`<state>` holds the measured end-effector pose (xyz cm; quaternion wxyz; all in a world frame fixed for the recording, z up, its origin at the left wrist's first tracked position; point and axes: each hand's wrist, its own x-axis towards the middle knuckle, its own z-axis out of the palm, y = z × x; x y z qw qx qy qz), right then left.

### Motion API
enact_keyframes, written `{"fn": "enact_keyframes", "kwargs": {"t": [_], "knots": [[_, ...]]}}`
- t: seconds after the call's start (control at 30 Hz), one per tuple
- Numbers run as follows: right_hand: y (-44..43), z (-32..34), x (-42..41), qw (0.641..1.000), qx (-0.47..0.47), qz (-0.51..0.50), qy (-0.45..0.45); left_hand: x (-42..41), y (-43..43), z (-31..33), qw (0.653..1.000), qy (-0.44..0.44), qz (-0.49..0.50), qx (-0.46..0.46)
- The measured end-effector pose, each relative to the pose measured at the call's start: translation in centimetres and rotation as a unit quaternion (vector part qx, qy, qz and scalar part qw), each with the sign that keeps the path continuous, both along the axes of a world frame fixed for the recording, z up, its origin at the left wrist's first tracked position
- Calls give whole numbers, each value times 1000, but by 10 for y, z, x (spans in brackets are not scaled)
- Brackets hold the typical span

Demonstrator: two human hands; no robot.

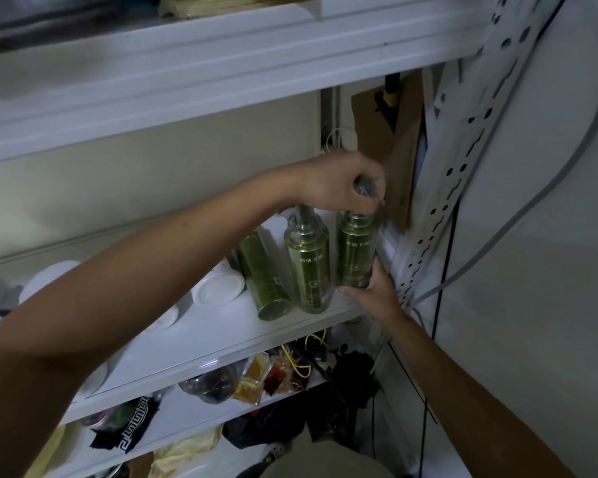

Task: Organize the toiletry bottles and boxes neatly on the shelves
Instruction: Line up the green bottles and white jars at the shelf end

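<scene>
two hands on the right-end bottle [357, 253], right end of the middle shelf [221, 327]
left hand [339, 182] curls its fingers round the pump head [362, 187], right hand [373, 294] cradles the base, thumb under the front, fingers up the far side. looks like rigid clear plastic or glass, part full of liquid, so fairly heavy and smooth, probably slippery. tall and narrow, tips easily beside the middle bottle [309, 267]. carry load at the base or body; the pump neck is the weak point, steady only.

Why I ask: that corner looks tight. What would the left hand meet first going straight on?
Probably the brown cardboard beyond the left hand, past the pump it grips; depth unclear.
</scene>
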<state>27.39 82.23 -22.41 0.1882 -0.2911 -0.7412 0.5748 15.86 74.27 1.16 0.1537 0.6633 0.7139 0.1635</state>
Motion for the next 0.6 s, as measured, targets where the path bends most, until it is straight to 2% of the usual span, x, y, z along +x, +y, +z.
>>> {"fn": "enact_keyframes", "kwargs": {"t": [0.13,0.3,0.47,0.6], "knots": [[-1,-4,-1,999,32,-24,-14,3,3,-1,999,38,13,-2],[-13,-12,0,987,102,-125,-25,6,4,-6,998,23,47,45],[-29,-19,7,972,154,-178,5,10,8,-9,993,5,95,72],[-34,-20,20,968,160,-191,24,21,11,-7,993,21,85,73]]}}
